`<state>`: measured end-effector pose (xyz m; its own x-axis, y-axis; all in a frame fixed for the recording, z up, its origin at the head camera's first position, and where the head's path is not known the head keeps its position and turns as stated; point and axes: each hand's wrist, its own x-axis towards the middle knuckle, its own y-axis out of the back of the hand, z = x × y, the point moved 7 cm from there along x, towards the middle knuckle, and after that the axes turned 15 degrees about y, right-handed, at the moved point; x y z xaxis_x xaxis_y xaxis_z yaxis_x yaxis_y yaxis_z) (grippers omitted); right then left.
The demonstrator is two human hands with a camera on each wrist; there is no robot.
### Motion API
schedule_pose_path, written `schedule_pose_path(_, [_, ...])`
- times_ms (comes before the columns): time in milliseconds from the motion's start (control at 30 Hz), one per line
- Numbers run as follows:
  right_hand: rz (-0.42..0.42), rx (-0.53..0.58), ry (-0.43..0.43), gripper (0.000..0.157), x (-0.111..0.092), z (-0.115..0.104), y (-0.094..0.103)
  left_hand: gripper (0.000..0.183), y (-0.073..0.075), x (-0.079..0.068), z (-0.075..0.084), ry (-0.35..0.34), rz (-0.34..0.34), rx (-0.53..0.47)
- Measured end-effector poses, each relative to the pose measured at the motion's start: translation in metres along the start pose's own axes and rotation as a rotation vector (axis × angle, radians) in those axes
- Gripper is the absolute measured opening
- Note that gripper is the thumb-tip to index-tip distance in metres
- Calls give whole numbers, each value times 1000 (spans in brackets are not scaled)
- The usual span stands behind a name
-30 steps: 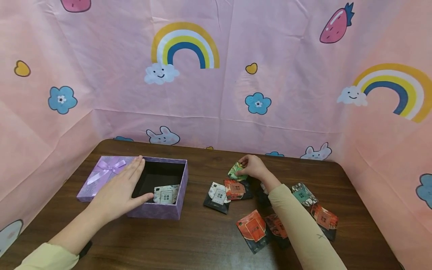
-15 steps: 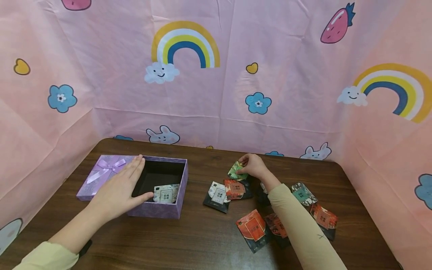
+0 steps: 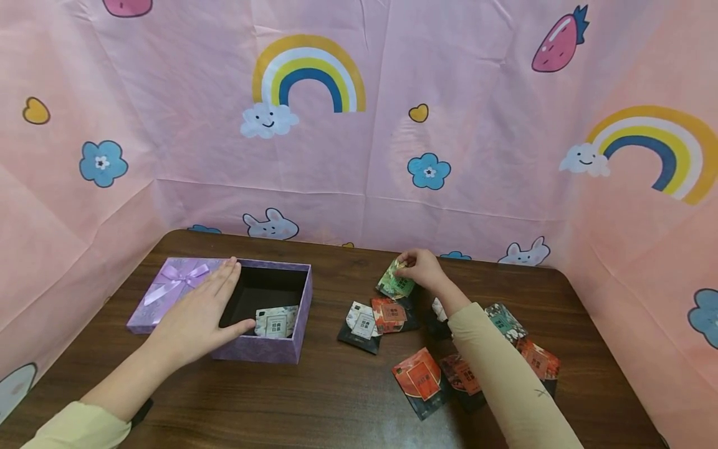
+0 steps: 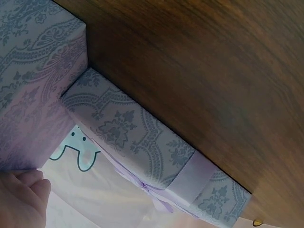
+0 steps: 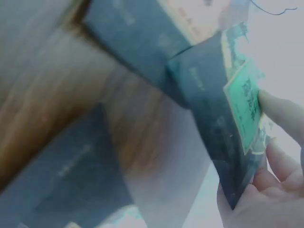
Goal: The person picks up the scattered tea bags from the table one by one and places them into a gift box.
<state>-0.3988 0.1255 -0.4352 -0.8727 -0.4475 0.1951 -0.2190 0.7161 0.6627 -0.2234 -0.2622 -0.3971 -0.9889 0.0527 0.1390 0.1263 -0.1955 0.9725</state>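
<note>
My right hand (image 3: 424,271) pinches a green-and-black sachet (image 3: 397,285) at its upper edge, thumb on its front. In the right wrist view the sachet's green label (image 5: 243,107) stands tilted between thumb and fingers. Just below lie an orange sachet (image 3: 389,313) and a white one (image 3: 363,321), both with black lower parts. My left hand (image 3: 196,312) rests with straight fingers along the left side of a purple box (image 3: 258,354), thumb over its front rim. A pale sachet (image 3: 278,322) leans inside the box. Most of the box's left wall is hidden by the hand.
A purple box lid (image 3: 147,317) with a ribbon bow lies left of the box. Several more sachets are spread on the right, among them a red one (image 3: 421,377) and a teal one (image 3: 505,321), partly under my right forearm. Patterned pink cloth (image 3: 359,156) surrounds the brown table.
My right hand has moved slightly up and right, raising the top of the green sachet so more of its front shows. My left hand and the box have stayed put.
</note>
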Motion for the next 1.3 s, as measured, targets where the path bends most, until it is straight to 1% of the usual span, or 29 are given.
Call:
schedule_pose_path(100, [41,19,-2,20,1,-4,5,110,1,0,0,-1,2,1])
schedule_pose_path(267, [83,38,-15,19,1,-14,14,110,0,0,-1,-3,2,4])
schedule_pose_path(433, [102,66,-19,19,1,-26,23,110,-2,0,-2,-1,0,1])
schedule_pose_path(633, [117,36,3,17,4,-37,31,110,-3,0,-3,3,-3,-6])
schedule_pose_path(800, [107,15,18,18,6,-46,35,111,-4,1,-3,3,-3,-9])
schedule_pose_path(967, [82,-1,44,18,8,-61,35,111,-4,1,-3,5,-4,-6])
schedule_pose_path(1167, [71,61,67,14,11,-82,31,111,-3,0,-2,4,-4,-12])
schedule_pose_path(1300, [72,101,102,12,13,-94,27,111,-2,0,-2,1,0,-6])
